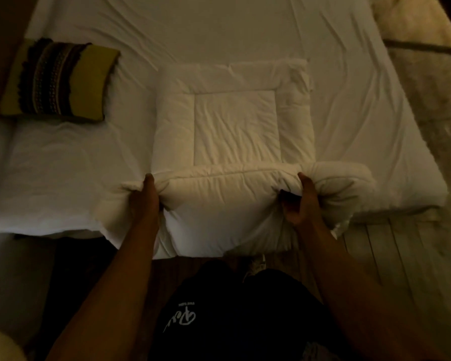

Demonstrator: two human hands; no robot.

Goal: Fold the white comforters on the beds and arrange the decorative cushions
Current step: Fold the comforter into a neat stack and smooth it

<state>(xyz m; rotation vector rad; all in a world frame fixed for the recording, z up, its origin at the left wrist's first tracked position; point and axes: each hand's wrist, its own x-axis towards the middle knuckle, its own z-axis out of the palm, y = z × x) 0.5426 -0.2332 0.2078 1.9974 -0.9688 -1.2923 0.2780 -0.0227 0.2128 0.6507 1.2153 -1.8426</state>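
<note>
**Both hands grip the folded comforter at the bed's near edge**

A white comforter point(235, 131), folded into a thick square bundle, lies in the middle of the frame on the white sheet of the bed point(362, 100), its near layers hanging over the mattress edge toward the lower centre. The left hand point(145, 196) is closed on the bundle's lower-left side, fingers dug into the padding with the thumb on top. The right hand point(301, 199) pinches the lower-right side, thumb up over the top roll and fingers curled underneath, bunching the fabric. In the upper left of the frame a decorative cushion point(60, 80), olive-yellow with a dark patterned band, lies flat on the sheet, well apart from the comforter. Pale floorboards point(391, 256) show at the lower right, and a shaggy rug point(432, 105) lies along the right edge.
</note>
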